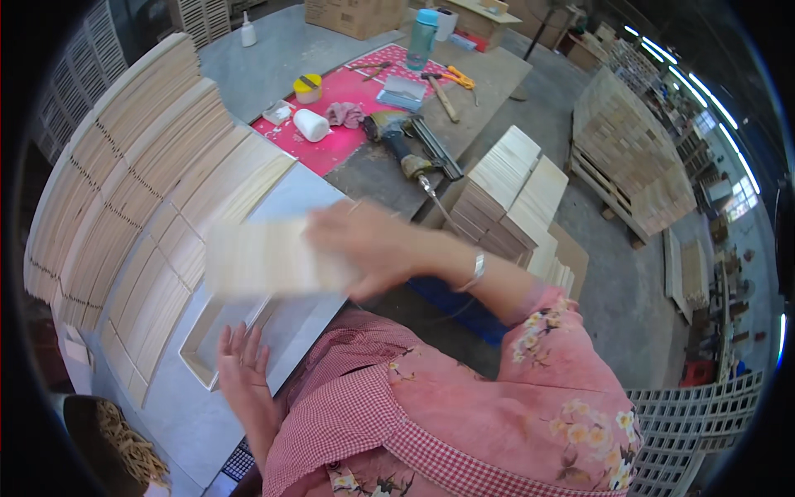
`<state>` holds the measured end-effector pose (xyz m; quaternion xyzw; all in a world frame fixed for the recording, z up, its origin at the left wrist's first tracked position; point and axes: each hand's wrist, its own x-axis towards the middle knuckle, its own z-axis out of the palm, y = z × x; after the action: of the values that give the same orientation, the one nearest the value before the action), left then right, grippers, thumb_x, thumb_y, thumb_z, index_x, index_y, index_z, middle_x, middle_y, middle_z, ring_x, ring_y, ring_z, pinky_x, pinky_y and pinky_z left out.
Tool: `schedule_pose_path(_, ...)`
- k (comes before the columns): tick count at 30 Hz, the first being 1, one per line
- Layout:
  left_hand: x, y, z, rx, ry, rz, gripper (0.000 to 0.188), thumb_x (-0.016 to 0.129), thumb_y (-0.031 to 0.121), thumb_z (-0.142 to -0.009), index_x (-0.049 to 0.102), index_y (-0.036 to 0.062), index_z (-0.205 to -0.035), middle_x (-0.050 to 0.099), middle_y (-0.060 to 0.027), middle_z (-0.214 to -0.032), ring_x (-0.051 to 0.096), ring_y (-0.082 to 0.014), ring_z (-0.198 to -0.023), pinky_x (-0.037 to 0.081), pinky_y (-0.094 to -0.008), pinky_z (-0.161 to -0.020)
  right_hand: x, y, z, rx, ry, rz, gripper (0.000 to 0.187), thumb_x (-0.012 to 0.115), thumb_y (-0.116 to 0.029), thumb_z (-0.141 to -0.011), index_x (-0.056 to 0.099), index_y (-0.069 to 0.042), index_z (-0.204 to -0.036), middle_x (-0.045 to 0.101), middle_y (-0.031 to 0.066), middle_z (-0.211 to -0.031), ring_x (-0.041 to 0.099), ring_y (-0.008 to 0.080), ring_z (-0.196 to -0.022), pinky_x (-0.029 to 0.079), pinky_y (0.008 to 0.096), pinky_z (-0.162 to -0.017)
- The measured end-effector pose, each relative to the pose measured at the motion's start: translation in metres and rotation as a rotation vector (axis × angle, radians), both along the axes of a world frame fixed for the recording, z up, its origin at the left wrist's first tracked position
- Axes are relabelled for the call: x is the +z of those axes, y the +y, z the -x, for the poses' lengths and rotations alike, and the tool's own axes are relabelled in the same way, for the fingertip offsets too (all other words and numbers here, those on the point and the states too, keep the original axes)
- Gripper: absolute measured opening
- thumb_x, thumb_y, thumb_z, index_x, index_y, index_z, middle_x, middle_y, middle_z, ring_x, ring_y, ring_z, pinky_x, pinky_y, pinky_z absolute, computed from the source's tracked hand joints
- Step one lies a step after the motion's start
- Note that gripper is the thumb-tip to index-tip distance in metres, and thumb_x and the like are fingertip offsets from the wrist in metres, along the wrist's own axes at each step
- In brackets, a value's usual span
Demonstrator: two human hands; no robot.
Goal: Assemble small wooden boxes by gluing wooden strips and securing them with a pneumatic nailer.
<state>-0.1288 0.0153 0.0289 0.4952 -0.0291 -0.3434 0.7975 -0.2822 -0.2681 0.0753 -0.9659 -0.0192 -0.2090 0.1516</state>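
Note:
My right hand [360, 244], smeared by motion, grips the right end of a pale wooden panel [265, 261]. The panel is held over a shallow wooden frame [197, 331], hiding its far part. That frame lies on the grey-blue tabletop [199, 422] in front of me. Beside the frame's near end, my left hand [246, 373] is raised with its fingers stretched out and nothing in them. Rows of thin wooden pieces [157, 157] stand packed along the left of the table.
A nail gun [406, 145] with an air hose lies past my right arm, near a hammer [441, 98], a white bottle [310, 124] and a teal bottle [422, 41]. Stacked panels [513, 182] stand at right. A loaded pallet [629, 149] sits farther off on the floor.

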Motion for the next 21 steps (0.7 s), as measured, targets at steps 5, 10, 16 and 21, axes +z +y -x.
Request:
schedule_pose_path(5, -0.004, 0.062, -0.020, 0.193, 0.035, 0.012, 0.049, 0.053, 0.016, -0.103, 0.042, -0.0078, -0.145, 0.054, -0.0215, -0.140, 0.059, -0.0300, -0.123, 0.048, -0.0395, -0.106, -0.021, 0.043, -0.077, 0.427, 0.088, 0.019, 0.077, 0.082, -0.034, -0.062, 0.055, -0.006, -0.128, 0.054, 0.0185, -0.140, 0.056, 0.0382, -0.116, 0.046, 0.0484, -0.098)
schedule_pose_path(10, -0.022, 0.096, -0.028, 0.341, 0.102, 0.176, 0.031, 0.055, 0.008, -0.103, 0.055, -0.0071, -0.129, 0.064, -0.0175, -0.121, 0.064, -0.0241, -0.104, 0.055, -0.0379, -0.095, -0.006, 0.045, -0.111, 0.425, 0.080, 0.082, 0.074, 0.087, -0.030, -0.063, 0.057, -0.006, -0.127, 0.058, 0.0135, -0.135, 0.056, 0.0337, -0.124, 0.040, 0.0454, -0.109)
schedule_pose_path(16, -0.008, 0.117, -0.039, 0.508, -0.286, -0.254, 0.032, 0.068, 0.009, -0.095, 0.064, -0.0057, -0.123, 0.068, -0.0115, -0.105, 0.065, -0.0172, -0.086, 0.056, -0.0285, -0.082, -0.006, 0.031, -0.147, 0.420, 0.136, 0.013, 0.083, 0.086, -0.019, -0.063, 0.058, -0.007, -0.140, 0.053, 0.0125, -0.149, 0.049, 0.0324, -0.133, 0.041, 0.0431, -0.112)
schedule_pose_path(21, -0.034, 0.142, -0.044, 0.438, -0.751, -0.852, 0.032, 0.075, 0.009, -0.086, 0.070, -0.0046, -0.114, 0.069, -0.0108, -0.099, 0.065, -0.0177, -0.080, 0.055, -0.0283, -0.077, -0.004, 0.035, -0.156, 0.386, 0.205, 0.005, 0.083, 0.085, -0.017, -0.062, 0.059, -0.008, -0.140, 0.053, 0.0118, -0.149, 0.049, 0.0328, -0.133, 0.042, 0.0430, -0.111)
